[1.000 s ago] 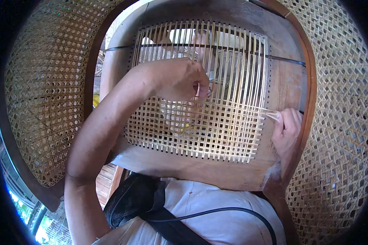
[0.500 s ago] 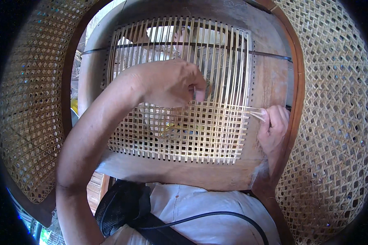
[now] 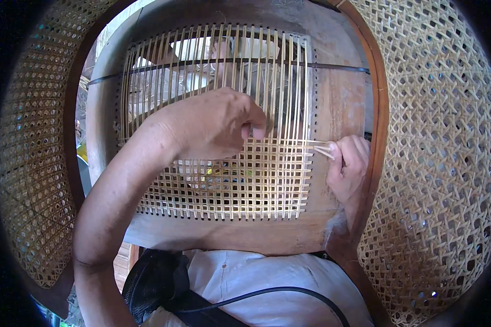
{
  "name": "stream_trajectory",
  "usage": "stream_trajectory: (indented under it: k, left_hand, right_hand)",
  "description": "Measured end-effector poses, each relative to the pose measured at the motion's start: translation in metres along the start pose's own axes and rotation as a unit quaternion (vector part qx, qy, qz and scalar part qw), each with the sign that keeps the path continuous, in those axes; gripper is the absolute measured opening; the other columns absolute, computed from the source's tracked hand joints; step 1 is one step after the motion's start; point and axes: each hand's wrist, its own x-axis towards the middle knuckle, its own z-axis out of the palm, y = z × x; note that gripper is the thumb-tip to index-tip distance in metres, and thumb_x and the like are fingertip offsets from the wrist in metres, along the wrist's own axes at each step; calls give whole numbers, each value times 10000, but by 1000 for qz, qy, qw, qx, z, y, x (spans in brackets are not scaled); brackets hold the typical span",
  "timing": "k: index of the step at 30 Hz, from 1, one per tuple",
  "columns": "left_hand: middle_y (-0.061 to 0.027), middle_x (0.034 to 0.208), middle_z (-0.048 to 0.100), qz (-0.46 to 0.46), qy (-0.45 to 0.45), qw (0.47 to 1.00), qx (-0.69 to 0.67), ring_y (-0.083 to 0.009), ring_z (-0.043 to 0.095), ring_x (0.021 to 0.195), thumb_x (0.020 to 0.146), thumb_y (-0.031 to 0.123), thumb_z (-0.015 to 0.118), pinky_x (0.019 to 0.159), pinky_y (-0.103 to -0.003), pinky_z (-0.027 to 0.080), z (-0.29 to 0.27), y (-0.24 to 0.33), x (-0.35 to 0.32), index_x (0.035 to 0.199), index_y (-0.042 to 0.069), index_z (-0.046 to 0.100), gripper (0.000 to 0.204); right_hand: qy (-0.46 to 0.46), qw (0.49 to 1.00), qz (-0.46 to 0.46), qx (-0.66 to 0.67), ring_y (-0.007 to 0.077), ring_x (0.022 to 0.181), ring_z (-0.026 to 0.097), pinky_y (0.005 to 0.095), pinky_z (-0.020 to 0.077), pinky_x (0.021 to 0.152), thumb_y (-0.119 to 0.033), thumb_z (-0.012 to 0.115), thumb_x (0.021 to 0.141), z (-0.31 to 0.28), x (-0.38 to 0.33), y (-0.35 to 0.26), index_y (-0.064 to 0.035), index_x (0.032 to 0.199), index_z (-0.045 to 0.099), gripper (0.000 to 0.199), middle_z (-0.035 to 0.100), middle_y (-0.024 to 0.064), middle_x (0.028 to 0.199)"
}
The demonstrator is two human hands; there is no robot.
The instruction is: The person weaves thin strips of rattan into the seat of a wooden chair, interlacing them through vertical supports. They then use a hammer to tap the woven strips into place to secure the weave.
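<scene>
A wooden seat frame [image 3: 256, 234] lies before me, with a half-woven cane panel [image 3: 240, 188] in its opening. Its near part is a tight grid of crossing strands; farther off, only lengthwise strands [image 3: 294, 87] run to the far edge. My left hand [image 3: 218, 122] reaches across the panel, its fingers curled down at the top edge of the grid. What its fingertips pinch is hidden by the hand. At the right side of the panel, my right hand [image 3: 350, 163] is closed on cane strands [image 3: 323, 148] that come out of the weave sideways.
Woven cane armchair sides, one left [image 3: 35, 152] and one right [image 3: 431, 136], flank the seat frame with brown wooden rails. A dark band [image 3: 341, 67] crosses the frame at the far end. A black cable [image 3: 289, 290] and black mesh bag [image 3: 158, 280] lie against me.
The whole scene has shifted left in view. Against the panel, my left hand has moved slightly right along the grid's edge. My right hand keeps its hold on the cane strands.
</scene>
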Motion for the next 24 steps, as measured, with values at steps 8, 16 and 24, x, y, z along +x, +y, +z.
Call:
stream_trajectory:
  k: [8,16,24]
  left_hand:
    - [-101,758,676,80,155,985,12,-210,650,666,865,121,697,662,-364,553,30,21,17,824,21,677,110]
    - [-83,757,659,63,259,964,21,-213,635,688,842,88,702,663,-367,529,60,15,11,861,49,672,53]
    - [-54,730,598,129,226,965,-22,-204,568,662,827,186,745,595,-333,490,105,29,-85,761,89,658,146]
  right_hand:
    - [-16,1000,10,16,329,672,487,444,385,645,-107,635,864,-3,-2,2,-58,709,504,209,480,132,682]
    - [-21,999,45,20,332,714,506,444,396,676,-97,625,874,0,-2,-2,-47,730,525,182,510,135,718]
    - [-28,999,44,8,350,748,513,447,404,717,-78,599,899,-4,2,-12,-16,764,533,162,506,147,738]
